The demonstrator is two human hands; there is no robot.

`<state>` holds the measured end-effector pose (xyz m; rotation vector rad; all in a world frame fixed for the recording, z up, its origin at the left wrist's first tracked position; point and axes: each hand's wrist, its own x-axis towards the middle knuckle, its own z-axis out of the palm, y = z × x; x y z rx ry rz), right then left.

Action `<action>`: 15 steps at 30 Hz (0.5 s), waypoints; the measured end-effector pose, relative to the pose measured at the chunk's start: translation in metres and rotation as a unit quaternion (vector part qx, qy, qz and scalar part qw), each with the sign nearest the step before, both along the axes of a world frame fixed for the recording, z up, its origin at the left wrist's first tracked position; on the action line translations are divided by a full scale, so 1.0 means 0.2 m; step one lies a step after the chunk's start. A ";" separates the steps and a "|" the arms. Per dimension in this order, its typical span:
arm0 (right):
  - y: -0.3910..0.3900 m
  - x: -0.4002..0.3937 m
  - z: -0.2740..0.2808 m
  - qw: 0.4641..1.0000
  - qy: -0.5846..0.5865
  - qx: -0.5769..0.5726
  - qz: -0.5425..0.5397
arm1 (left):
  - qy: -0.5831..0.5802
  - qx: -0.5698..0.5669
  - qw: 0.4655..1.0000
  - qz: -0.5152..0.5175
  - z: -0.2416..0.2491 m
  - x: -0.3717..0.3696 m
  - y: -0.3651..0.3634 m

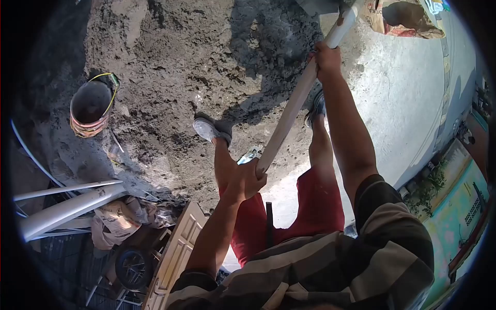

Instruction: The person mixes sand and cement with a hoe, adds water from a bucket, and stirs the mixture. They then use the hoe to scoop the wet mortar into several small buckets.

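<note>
Fingers of two hands, left hand (247, 178) and right hand (326, 56), around one handle (294, 106).

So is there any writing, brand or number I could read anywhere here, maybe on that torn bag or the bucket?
None can be read.
The torn paper sack shows coloured print, too blurred to read.
The bucket bears only coloured bands, no words.
The long handle in both hands is plain.

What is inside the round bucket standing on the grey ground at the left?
The bucket stands open on the grey mix, but its inside lies in dark shade. Only the inner wall shows; whether it holds anything cannot be seen. Both hands grip the long handle, apart from it.
</note>
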<state>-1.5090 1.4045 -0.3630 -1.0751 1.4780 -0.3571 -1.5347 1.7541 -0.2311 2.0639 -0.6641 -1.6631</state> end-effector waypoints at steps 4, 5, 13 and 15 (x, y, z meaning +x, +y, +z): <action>-0.59 0.21 -0.44 0.985 0.114 -0.040 0.121 | 0.066 -0.034 0.987 0.144 -0.25 0.13 -0.47; -0.54 0.20 -0.50 0.968 0.193 -0.054 0.152 | 0.086 -0.035 0.981 0.171 -0.21 0.13 -0.49; 1.01 -0.18 -0.20 0.974 0.162 0.147 0.054 | 0.199 0.224 0.908 0.291 0.13 -0.34 0.95; 1.16 -0.28 -0.01 0.977 0.057 0.203 -0.017 | 0.303 0.177 0.847 0.398 0.22 -0.43 1.20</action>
